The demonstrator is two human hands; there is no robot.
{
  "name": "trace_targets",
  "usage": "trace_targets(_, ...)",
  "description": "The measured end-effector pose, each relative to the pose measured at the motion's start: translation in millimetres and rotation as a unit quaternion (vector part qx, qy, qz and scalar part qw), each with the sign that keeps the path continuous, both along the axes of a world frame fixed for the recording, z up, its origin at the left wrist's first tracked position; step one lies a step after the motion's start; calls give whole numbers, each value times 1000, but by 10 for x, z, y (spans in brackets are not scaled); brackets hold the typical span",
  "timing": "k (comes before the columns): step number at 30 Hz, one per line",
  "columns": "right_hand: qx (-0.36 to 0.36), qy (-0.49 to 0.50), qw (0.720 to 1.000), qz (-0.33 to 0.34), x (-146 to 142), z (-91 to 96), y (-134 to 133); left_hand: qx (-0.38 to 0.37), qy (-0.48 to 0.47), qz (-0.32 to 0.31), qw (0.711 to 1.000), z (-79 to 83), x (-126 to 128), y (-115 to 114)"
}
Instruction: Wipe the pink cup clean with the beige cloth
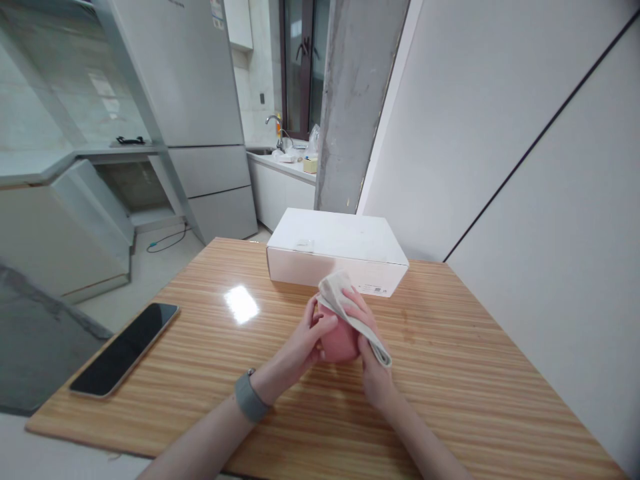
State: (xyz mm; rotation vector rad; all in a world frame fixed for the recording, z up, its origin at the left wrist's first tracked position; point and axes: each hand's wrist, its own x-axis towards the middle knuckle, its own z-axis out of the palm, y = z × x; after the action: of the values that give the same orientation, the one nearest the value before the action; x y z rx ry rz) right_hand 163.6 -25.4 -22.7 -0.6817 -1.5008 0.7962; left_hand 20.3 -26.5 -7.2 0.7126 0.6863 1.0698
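Note:
A smooth pink object (pixel 339 340) with rounded sides is held just above or on the wooden table; its exact kind I cannot make out. My left hand (pixel 307 333) grips it from the left, thumb across its near face and fingers round its side. A folded light beige cloth (pixel 337 288) drapes over its top and right side. My right hand (pixel 370 347) is closed on this cloth, pressing it to the pink object, with a folded end hanging out past the fingers. The cloth and fingers hide the object's upper part.
Behind my hands a white cardboard box (pixel 340 237) lies flat on the wooden table (pixel 210 347). A black-screened phone (pixel 125 350) rests near the left edge. A white wall (pixel 525 133) borders the right side. Beyond are a fridge (pixel 185 80) and a sink counter (pixel 285 187).

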Motion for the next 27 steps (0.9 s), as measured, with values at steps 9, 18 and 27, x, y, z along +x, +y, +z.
trace_targets(9, -187, 217, 958, -9, -30, -150, 81, 33, 171, 7, 985, -23, -7, 58)
trace_targets(18, -135, 160, 978, -12, -72, -98, 13, 94, 180, 83, 976, 13, 10, 28)
trace_targets(27, 67, -119, 990, 32, -9, 9, -116, 19, -3, 45, 999, -103, -46, 152)
